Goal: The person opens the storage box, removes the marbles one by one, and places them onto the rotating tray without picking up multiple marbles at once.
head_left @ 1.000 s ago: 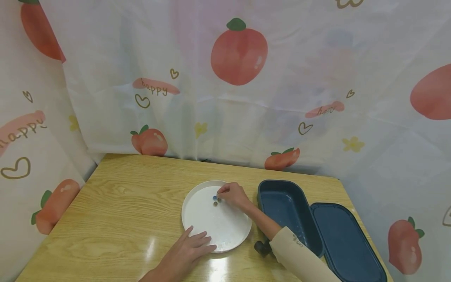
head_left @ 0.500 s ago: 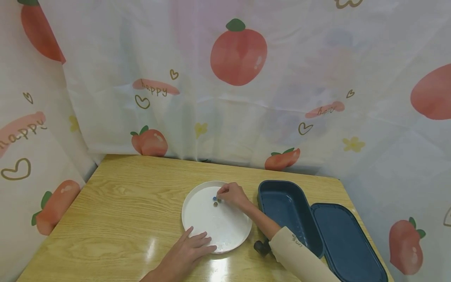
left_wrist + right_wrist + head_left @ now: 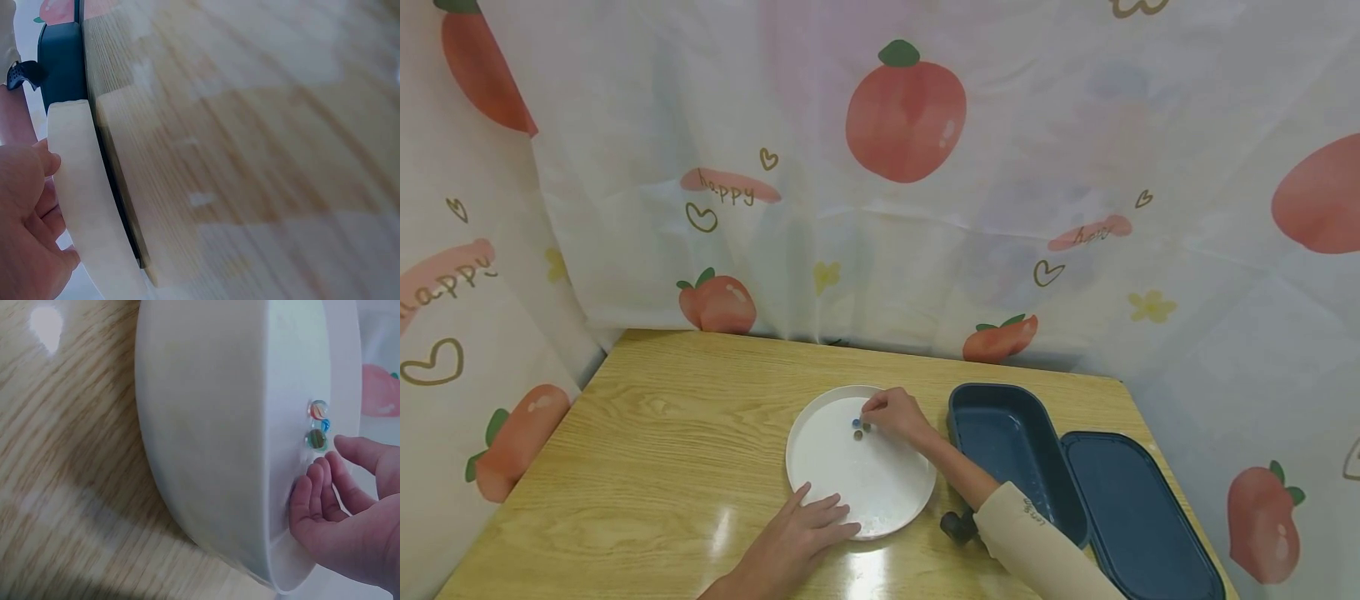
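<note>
Three small glass marbles lie together on the floor of a round white plate (image 3: 850, 487) with a raised wall: a blue one (image 3: 856, 423), a greenish one (image 3: 317, 439) and one with an orange-red swirl (image 3: 319, 410). My right hand (image 3: 895, 414) reaches over the plate, fingers bent, thumb and index tips apart and right beside the greenish marble. Nothing shows between these tips in the right wrist view. At the near left rim, my left hand (image 3: 801, 527) rests on the plate with spread fingers; the left wrist view shows its fingertips against the rim.
To the right stands a deep dark-blue rectangular box (image 3: 1000, 421) without its cover, under the right forearm. A matching flat lid (image 3: 1142, 508) lies beside it. A printed curtain (image 3: 880, 250) hangs behind the wooden table (image 3: 685, 417).
</note>
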`<state>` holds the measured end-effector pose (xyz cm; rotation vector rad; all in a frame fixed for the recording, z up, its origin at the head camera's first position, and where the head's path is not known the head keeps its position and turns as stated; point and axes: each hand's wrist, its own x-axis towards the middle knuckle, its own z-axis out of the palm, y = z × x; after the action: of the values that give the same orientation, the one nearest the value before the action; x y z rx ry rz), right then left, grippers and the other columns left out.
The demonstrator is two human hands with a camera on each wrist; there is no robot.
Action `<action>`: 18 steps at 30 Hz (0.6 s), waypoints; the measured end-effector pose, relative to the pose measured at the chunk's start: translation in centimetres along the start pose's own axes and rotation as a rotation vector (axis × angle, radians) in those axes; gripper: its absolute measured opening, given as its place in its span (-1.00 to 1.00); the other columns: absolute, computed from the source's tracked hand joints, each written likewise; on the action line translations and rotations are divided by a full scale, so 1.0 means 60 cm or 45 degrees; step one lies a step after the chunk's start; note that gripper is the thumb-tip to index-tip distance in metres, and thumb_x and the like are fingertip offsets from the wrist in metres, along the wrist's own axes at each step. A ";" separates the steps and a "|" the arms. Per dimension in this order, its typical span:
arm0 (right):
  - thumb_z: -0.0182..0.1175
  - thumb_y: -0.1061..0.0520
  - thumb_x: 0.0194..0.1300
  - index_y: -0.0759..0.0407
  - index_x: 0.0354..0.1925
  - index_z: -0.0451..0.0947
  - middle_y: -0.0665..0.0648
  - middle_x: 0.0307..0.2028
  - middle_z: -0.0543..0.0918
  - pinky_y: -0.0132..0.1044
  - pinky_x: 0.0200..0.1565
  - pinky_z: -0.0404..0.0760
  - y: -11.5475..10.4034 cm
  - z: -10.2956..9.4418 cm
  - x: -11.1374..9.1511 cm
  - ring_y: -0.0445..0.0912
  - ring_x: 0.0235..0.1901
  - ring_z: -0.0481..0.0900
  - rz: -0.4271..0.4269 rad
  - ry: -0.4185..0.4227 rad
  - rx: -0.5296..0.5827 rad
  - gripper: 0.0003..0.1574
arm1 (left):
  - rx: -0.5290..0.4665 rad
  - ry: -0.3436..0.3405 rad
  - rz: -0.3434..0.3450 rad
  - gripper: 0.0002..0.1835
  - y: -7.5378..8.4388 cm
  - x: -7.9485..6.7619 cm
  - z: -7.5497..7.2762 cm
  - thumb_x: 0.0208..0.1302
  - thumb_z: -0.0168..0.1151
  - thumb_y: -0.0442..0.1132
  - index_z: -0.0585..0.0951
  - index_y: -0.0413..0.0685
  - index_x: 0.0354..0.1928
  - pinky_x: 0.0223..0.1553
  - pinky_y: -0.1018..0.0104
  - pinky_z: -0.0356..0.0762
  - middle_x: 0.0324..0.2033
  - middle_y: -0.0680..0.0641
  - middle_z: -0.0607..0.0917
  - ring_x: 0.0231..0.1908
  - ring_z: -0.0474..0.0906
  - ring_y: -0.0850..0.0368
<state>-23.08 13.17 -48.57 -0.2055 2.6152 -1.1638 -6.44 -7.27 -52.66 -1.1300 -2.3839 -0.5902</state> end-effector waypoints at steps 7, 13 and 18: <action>0.35 0.19 0.28 0.21 -0.19 0.73 0.04 -0.31 0.71 -0.20 -0.15 0.63 -0.015 -0.024 -0.009 -0.07 -0.23 0.63 -0.016 0.019 0.069 -0.86 | -0.022 -0.013 -0.008 -0.61 0.000 0.001 -0.001 0.09 0.43 -0.31 0.72 0.15 0.00 0.07 -0.24 0.49 -0.04 0.01 0.74 0.07 0.63 0.03; 0.34 0.18 0.30 0.27 -0.07 0.70 0.03 -0.27 0.71 -0.15 -0.11 0.64 -0.033 -0.056 -0.025 -0.05 -0.17 0.65 -0.065 0.009 0.119 -0.74 | -0.033 -0.011 -0.014 -0.63 -0.001 0.001 0.001 0.11 0.40 -0.32 0.72 0.13 0.00 0.07 -0.25 0.50 -0.04 0.01 0.74 0.07 0.64 0.02; 0.33 0.22 0.31 0.28 -0.02 0.68 0.09 -0.19 0.72 -0.11 -0.03 0.64 -0.033 -0.089 -0.042 0.00 -0.10 0.66 -0.122 0.042 0.169 -0.72 | -0.012 0.011 0.000 -0.63 -0.003 -0.002 0.004 0.10 0.39 -0.31 0.73 0.13 -0.01 0.07 -0.23 0.50 -0.05 0.01 0.74 0.06 0.64 0.02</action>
<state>-22.24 16.19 -43.21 -0.2899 2.5690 -1.3788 -6.56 -7.31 -52.92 -1.1294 -2.3765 -0.6057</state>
